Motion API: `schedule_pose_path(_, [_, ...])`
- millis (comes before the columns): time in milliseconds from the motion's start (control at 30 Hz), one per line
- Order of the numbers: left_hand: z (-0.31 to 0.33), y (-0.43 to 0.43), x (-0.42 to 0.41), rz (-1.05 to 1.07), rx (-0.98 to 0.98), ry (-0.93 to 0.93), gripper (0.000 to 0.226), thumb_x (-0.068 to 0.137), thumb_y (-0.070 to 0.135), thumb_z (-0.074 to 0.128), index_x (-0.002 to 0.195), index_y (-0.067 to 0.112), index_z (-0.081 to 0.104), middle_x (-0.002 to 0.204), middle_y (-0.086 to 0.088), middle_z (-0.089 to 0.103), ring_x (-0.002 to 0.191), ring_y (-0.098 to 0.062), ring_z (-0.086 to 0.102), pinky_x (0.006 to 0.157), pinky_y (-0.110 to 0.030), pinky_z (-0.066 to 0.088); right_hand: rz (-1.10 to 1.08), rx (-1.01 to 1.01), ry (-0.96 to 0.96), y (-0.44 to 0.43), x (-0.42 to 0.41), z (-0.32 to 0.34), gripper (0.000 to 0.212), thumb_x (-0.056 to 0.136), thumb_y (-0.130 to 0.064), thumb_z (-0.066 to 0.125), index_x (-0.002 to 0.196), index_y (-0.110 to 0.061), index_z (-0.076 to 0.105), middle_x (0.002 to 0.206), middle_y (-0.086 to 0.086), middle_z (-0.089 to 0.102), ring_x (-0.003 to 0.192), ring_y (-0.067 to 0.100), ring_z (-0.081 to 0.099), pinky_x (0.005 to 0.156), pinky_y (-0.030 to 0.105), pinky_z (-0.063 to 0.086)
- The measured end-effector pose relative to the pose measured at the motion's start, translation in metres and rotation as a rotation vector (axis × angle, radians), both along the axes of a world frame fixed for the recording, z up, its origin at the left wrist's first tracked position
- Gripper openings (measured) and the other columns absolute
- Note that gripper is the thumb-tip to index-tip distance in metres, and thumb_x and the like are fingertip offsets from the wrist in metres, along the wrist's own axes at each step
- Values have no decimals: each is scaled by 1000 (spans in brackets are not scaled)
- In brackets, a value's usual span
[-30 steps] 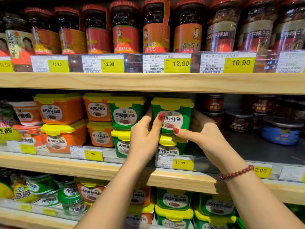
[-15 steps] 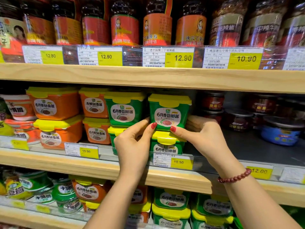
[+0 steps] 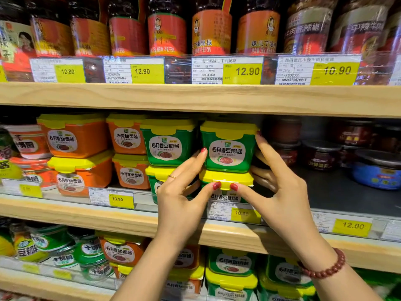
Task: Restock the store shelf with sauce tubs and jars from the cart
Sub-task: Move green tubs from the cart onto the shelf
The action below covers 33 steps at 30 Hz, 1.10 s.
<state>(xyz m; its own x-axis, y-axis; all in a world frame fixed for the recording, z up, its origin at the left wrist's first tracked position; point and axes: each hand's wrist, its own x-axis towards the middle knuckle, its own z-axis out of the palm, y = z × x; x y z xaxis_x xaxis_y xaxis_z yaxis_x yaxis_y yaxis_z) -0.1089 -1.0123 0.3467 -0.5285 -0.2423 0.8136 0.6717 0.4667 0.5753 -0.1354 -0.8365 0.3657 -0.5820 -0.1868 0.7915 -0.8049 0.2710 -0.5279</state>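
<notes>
While gripping the low tub (image 3: 225,179) by its yellow lid, pressing both thumbs side by side on the lid's front tab, right under the top tub (image 3: 227,148). Stacked green on green, straight, near the front edge of the shelf (image 3: 65,213).

Below and left of the top tub, left hand (image 3: 180,198), curled, thumb on the low lid, pointer finger reaching up and touching the top tub's left side. Thin ring (image 3: 172,176) on one finger.

Below and right of the top tub, right hand (image 3: 280,192), curled too, pointer finger up along the top tub's right side, other fingers tucked round the right side of the low tub. Red bead bracelet (image 3: 325,270) on that wrist.

Just left of the top tub, another green stack (image 3: 167,144), then orange tubs (image 3: 76,137) farther left. Right of the top tub, dark jars (image 3: 319,155) and a blue tub (image 3: 377,174), set farther back. Above the top tub, tall jars (image 3: 211,31) with red and orange labels. Under it, a yellow price tag (image 3: 245,213) reading 10.90. Lower still, more green tubs (image 3: 232,261).
</notes>
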Motion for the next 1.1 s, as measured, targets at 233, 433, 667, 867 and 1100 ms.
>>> schedule_pose_path(233, [1, 10, -7, 58, 48, -59, 62, 73, 13, 75, 123, 40, 51, 122, 12, 61, 115, -1, 57, 96, -27, 50, 15, -31, 4, -2, -7, -1, 93, 74, -8, 80, 134, -56, 29, 118, -35, 50, 108, -19, 53, 87, 5, 44])
schedule_pose_path(433, [4, 20, -18, 36, 144, -135, 61, 74, 6, 76, 123, 35, 53, 117, 14, 61, 112, -2, 58, 93, -26, 50, -111, 22, 65, -5, -18, -7, 79, 78, -15, 78, 135, -53, 38, 122, -31, 52, 115, -10, 54, 96, 20, 49])
schedule_pose_path(667, [14, 28, -29, 93, 73, -211, 55, 72, 10, 71, 124, 25, 61, 111, 5, 65, 98, -12, 61, 87, -26, 53, -152, 135, -62, -3, -30, 5, 80, 78, -13, 74, 134, -57, 38, 122, -23, 53, 111, -3, 51, 97, 26, 49])
schedule_pose_path(867, [22, 34, -33, 145, 65, -259, 62, 74, 2, 68, 126, 33, 57, 107, 7, 63, 89, -5, 54, 80, -13, 44, -140, 136, -144, -6, -36, 12, 86, 78, -3, 71, 133, -60, 36, 117, -22, 55, 95, -6, 55, 90, 20, 51])
schedule_pose_path(1100, [21, 35, -33, 215, 32, -258, 50, 73, 2, 68, 120, 20, 64, 109, 0, 65, 101, -15, 59, 89, -21, 46, -190, 142, -139, -8, -36, 11, 87, 76, -2, 69, 132, -59, 34, 115, -19, 58, 96, -2, 57, 89, 26, 55])
